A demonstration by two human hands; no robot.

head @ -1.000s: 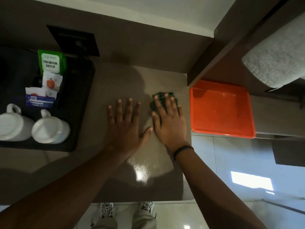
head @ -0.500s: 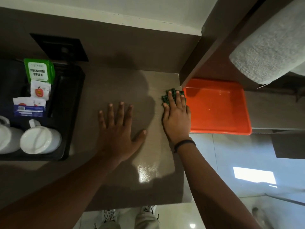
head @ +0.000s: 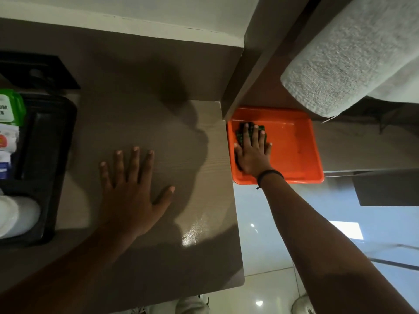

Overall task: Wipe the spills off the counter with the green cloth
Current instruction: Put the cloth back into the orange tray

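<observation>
One view only, head cam, wide-angle w/ bent edges. I see it looking steeply down on the counter (head: 145,132) from close above; both forearms enter from the bottom, floor along bottom and right. No 2nd view, so no overlap.

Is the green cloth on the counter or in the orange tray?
In the orange tray: the green cloth lies inside it, under the right hand.
</observation>
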